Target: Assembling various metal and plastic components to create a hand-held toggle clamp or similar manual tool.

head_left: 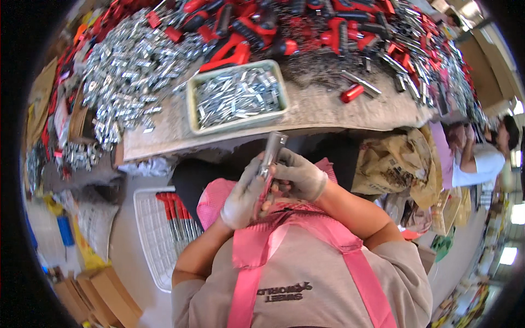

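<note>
Above my lap, my left hand (246,191) in a pale glove is closed around a long, narrow silver metal piece (275,143). Its upper end sticks out past the fingers toward the table, and its lower part is mostly covered. My right hand (301,175), gloved too with bare fingertips, closes on the same piece from the right side. Just beyond my hands, a pale rectangular tray (238,126) full of small silver metal strips (235,98) stands at the table's near edge.
A large heap of silver metal parts (139,60) covers the table's left. Red and black plastic handles (254,30) lie along the back. A red cylinder (351,93) lies right of the tray. Left below stands a white basket (145,235) of red-handled tools (178,213). Another person (476,156) sits far right.
</note>
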### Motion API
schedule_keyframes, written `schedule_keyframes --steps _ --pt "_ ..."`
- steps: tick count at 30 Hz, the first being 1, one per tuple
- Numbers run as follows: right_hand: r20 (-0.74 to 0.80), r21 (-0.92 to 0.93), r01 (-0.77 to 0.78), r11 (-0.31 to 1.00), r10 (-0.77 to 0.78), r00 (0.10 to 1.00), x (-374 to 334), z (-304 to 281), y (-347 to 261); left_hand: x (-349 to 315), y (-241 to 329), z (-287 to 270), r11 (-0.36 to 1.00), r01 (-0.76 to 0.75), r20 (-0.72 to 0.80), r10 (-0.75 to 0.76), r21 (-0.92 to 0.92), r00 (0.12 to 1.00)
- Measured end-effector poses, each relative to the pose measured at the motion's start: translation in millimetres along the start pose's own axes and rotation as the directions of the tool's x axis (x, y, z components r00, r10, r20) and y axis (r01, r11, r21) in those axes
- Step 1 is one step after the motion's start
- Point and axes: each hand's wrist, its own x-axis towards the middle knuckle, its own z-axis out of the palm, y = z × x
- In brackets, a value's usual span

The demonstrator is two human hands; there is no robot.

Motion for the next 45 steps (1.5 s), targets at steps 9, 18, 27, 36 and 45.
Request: schedule_keyframes --steps 9,18,27,36,45 --pt "0.282 -0.935 0.009 -0.355 -0.726 0.627 -39.8 -56.0 -120.1 22.9 -18.0 17.5 0.998 -0.057 -0.199 0.061 0.03 0.978" --pt "-0.053 -0.904 0.288 0.316 -0.75 0.659 -62.6 -86.3 -145.1 37.5 4.3 31.7 0.959 0.059 -0.011 -0.058 0.276 0.998" --pt "0.01 -0.559 0.375 0.739 -0.447 0.895 -78.4 -49.2 -99.6 49.3 14.9 36.6 0.698 -0.081 0.075 0.039 0.712 0.996" --pt "-0.193 -0.556 0.128 0.821 -0.277 0.941 -77.6 -27.0 -85.5 49.0 4.0 37.4 0.555 -0.166 0.143 0.086 0.815 0.986" --pt "-0.136 -0.727 0.224 0.649 -0.456 0.88 -49.3 -18.4 -40.6 51.6 6.1 33.0 0.55 -0.178 0.081 0.195 0.816 0.977"
